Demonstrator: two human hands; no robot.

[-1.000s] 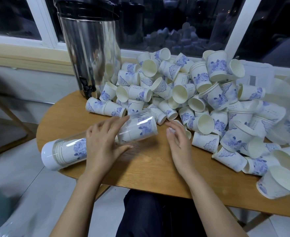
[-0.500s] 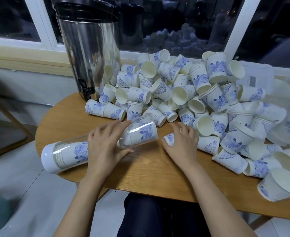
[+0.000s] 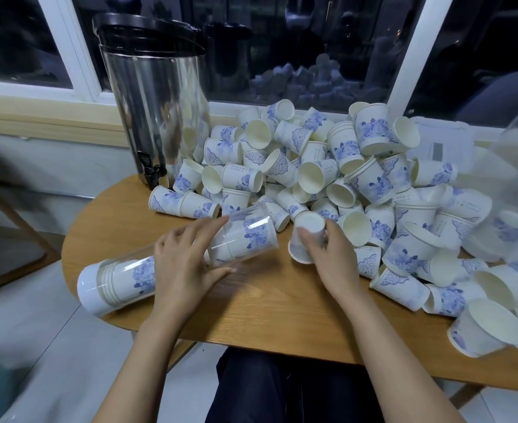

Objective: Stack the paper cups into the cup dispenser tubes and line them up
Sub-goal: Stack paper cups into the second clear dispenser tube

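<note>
A clear dispenser tube (image 3: 245, 236) with a white end cap lies on its side on the wooden table (image 3: 260, 306), with stacked blue-patterned paper cups inside it. My left hand (image 3: 184, 264) lies over the tube's middle, fingers spread round it. My right hand (image 3: 328, 254) grips one paper cup (image 3: 305, 236), base up, just right of the tube's open mouth. A big heap of loose cups (image 3: 337, 172) covers the table's far and right side.
A steel drinks urn (image 3: 157, 117) with a black lid and tap stands at the back left by the window. Clear plastic bags or tubes (image 3: 511, 190) lie at the far right. The table's near edge curves just before my lap.
My right hand reached into the edge of the heap, closed round one cup and lifted it base up. The left hand stayed on the tube.
</note>
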